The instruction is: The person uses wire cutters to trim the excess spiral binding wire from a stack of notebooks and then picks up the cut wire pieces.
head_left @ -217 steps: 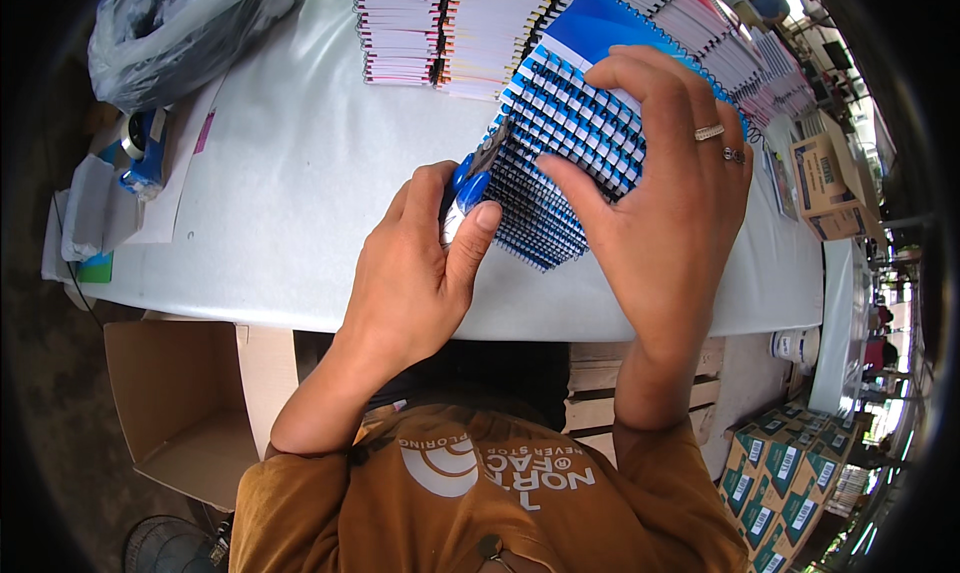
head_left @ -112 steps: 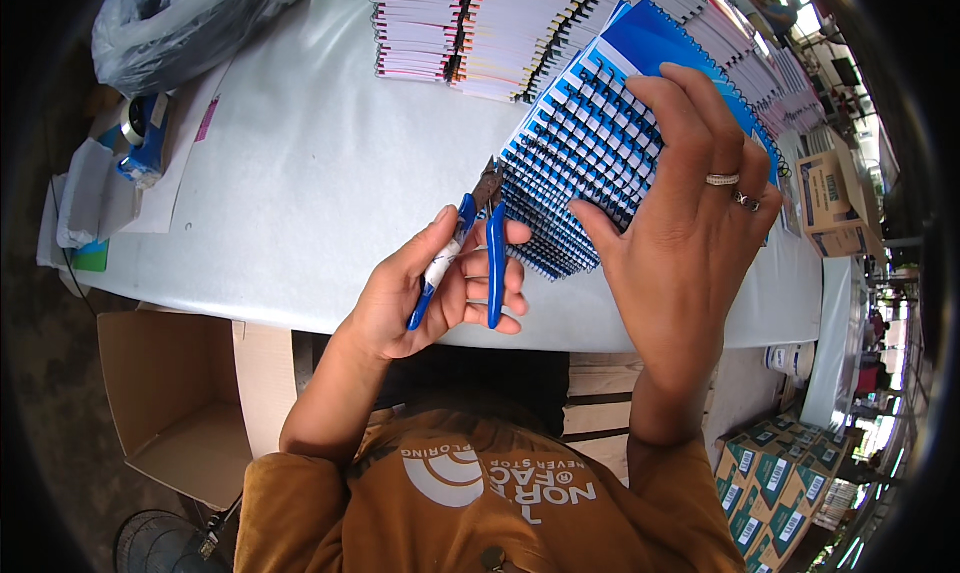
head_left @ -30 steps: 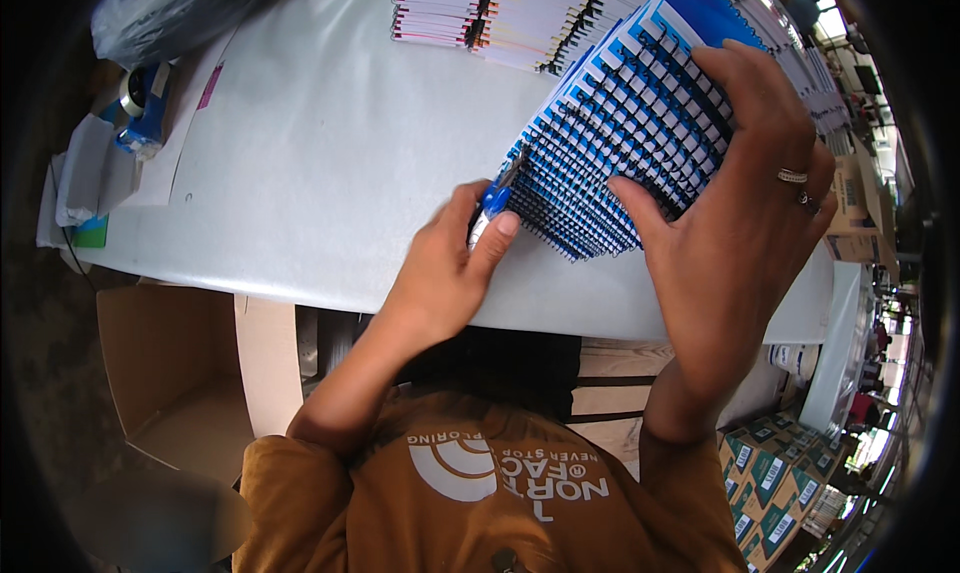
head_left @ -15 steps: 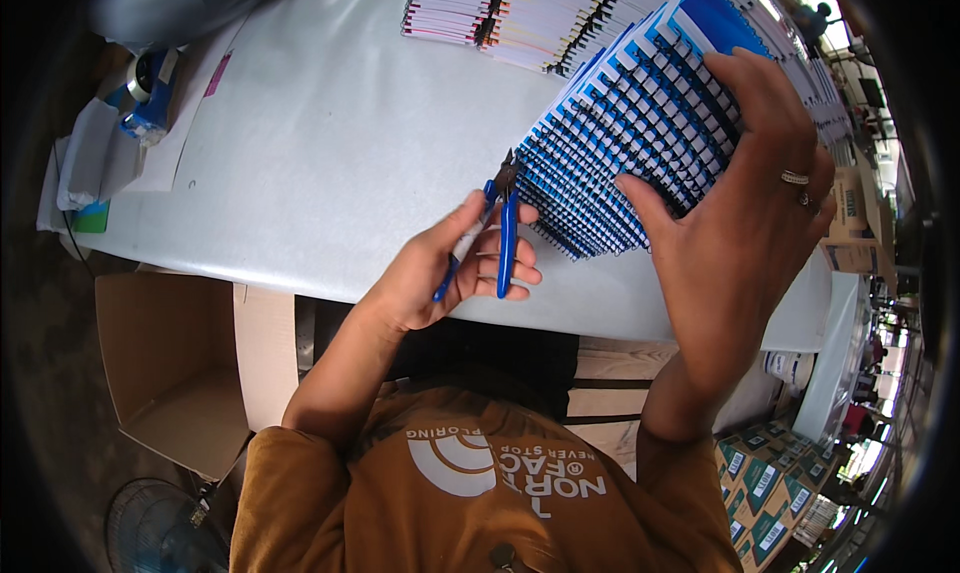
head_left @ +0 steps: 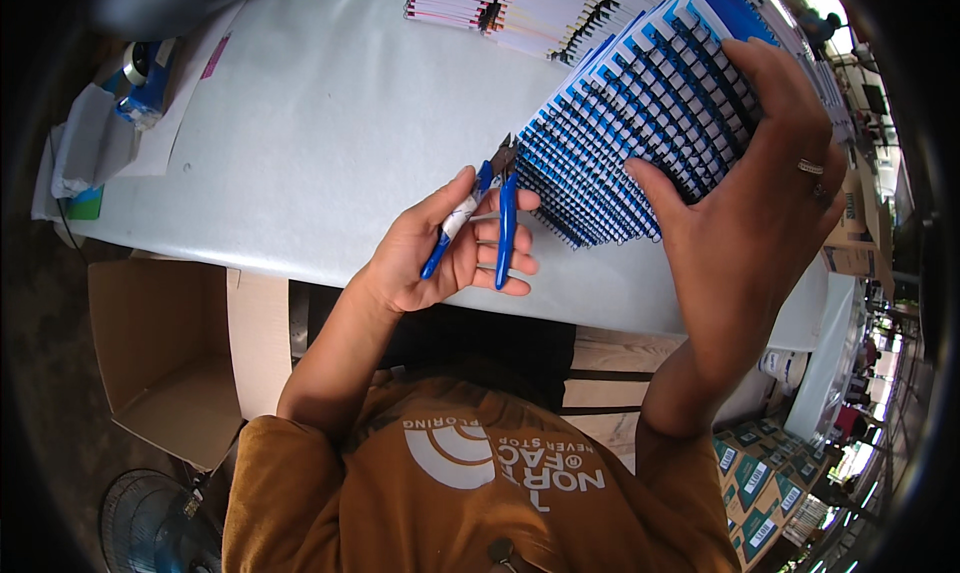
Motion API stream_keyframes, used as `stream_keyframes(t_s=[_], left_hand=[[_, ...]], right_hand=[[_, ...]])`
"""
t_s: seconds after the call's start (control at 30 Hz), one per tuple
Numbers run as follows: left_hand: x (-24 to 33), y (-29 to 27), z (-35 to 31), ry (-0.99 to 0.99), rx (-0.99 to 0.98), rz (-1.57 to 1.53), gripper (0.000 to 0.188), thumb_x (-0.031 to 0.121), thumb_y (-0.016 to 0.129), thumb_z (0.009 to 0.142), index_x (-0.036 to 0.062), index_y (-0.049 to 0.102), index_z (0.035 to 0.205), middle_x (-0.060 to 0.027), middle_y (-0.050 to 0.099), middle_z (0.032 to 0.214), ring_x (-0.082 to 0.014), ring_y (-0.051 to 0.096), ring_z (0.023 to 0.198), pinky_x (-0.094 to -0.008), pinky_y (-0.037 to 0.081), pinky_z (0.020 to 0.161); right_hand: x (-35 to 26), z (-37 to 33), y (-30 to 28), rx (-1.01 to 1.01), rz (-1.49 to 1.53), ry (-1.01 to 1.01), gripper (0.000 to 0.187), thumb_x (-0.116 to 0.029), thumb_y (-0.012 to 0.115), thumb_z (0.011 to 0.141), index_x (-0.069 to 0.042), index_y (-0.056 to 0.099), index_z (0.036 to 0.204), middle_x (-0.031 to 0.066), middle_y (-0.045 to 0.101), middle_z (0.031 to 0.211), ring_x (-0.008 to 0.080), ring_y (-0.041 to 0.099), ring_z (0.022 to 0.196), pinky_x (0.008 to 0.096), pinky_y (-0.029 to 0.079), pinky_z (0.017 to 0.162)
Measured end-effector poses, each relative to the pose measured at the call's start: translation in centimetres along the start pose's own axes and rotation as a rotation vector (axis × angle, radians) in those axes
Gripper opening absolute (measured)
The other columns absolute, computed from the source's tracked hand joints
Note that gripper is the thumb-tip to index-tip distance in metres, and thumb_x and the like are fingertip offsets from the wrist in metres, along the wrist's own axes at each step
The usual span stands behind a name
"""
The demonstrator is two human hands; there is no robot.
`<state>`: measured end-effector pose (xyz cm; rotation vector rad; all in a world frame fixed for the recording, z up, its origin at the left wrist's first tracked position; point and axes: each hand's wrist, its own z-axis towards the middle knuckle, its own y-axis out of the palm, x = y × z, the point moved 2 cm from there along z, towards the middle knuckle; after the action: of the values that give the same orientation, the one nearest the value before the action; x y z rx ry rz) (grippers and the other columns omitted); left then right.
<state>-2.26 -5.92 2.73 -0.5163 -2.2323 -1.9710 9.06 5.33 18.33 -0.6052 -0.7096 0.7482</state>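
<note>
Left hand, fingers loosely curled, holds blue-handled cutters, handles apart; right hand, fingers wide, holds spiral-bound books

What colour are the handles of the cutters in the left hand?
Blue handles, one partly covered by a white wrap; the head view shows them best.
</note>
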Motion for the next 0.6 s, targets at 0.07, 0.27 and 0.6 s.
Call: stream_keyframes(t_s=[0.07,0.27,0.6], left_hand=[[0.3,0.0,-0.3,0.03,0.303,0.6,0.053,0.046,0.035,0.094,0.0014,0.048,0.119,-0.012,0.061,0.088,-0.022,0.059,0.079,-0.0362,0.048,0.071],[-0.4,0.2,-0.3,0.205,0.627,1.364,0.051,0.043,0.037,0.095,0.0,0.045,0.121,-0.0114,0.06,0.088,-0.0204,0.059,0.079,-0.0309,0.045,0.071],[-0.2,-1.0,-0.4,-0.004,0.185,0.341,0.056,0.047,0.027,0.096,0.001,0.044,0.123,-0.0105,0.058,0.089,-0.0218,0.057,0.077,-0.0346,0.047,0.07]], right_hand=[[0.0,0.1,-0.1,-0.004,0.004,-0.012,0.086,-0.026,0.084,0.05,-0.022,0.04,0.123,-0.0025,0.05,0.122,0.0175,0.05,0.112,0.0422,0.033,0.097],[-0.1,0.1,0.3,-0.003,0.023,-0.033,0.086,-0.027,0.084,0.05,-0.022,0.04,0.124,-0.001,0.049,0.123,0.0184,0.049,0.112,0.0428,0.033,0.098],[0.3,-0.1,0.2,0.007,0.018,-0.039,0.085,-0.027,0.084,0.052,-0.02,0.04,0.124,-0.0004,0.049,0.123,0.0187,0.048,0.114,0.0426,0.032,0.098]])
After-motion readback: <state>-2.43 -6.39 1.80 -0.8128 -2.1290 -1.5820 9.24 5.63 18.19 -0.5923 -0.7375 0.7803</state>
